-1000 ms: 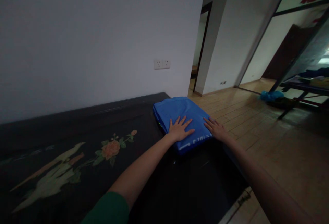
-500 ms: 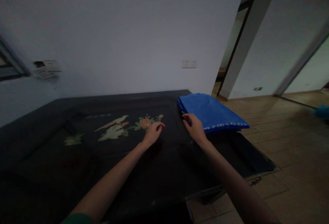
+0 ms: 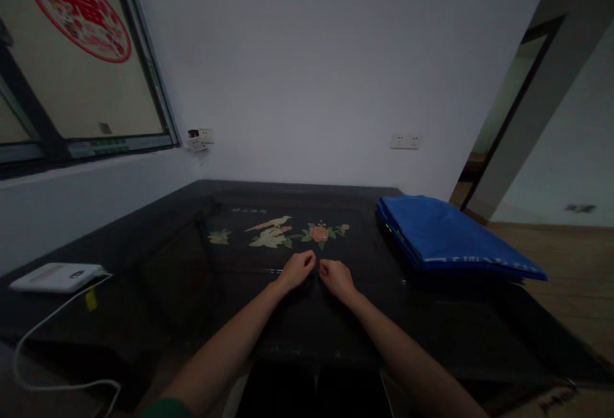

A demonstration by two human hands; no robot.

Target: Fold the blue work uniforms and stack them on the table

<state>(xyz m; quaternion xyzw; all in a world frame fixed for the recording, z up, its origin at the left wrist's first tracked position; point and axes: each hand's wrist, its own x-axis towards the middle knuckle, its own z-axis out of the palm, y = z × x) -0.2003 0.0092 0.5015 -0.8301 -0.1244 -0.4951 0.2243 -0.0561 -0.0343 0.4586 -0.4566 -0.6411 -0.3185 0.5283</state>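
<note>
My left hand [image 3: 298, 268] and my right hand [image 3: 336, 278] are close together above the near middle of a glossy black table [image 3: 307, 322]. Both have their fingers curled in, and nothing shows in either one. Just beyond them, the tabletop carries an inlaid picture of a pale bird [image 3: 271, 223] and a pink flower [image 3: 318, 233]. A flat, folded stack of blue fabric [image 3: 446, 226] lies on the table to the right, apart from my right hand.
At the left edge of the table lies a white power bank [image 3: 62, 277] with a white cable [image 3: 29, 335]. Wall sockets [image 3: 405, 142] sit behind the table. A window with a red round decoration [image 3: 79, 9] is at upper left.
My right hand has come away from the edge of the blue fabric and now rests near my left hand. The view has swung left, bringing the window and power bank in.
</note>
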